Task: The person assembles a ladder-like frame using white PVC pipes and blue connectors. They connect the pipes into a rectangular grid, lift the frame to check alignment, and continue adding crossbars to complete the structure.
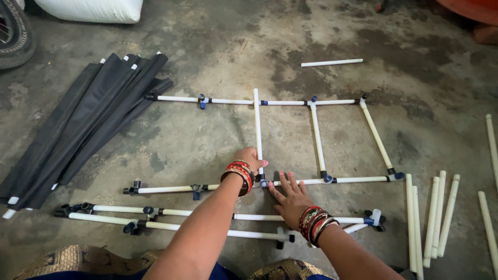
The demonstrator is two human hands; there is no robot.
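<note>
Under the flat right hand (291, 201) (fingers spread), left hand (249, 159) grips white pipe (258, 129).

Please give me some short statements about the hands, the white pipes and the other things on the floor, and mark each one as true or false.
1. The left hand grips the lower end of an upright white plastic pipe in the frame. True.
2. The right hand holds a loose pipe in the air. False: it lies flat, fingers spread, on the frame's horizontal white pipe.
3. Folded black fabric sheets lie left of the frame. True.
4. Both wrists are bare. False: both wear red and gold bangles.
5. Loose white pipes lie at the right. True.
</note>
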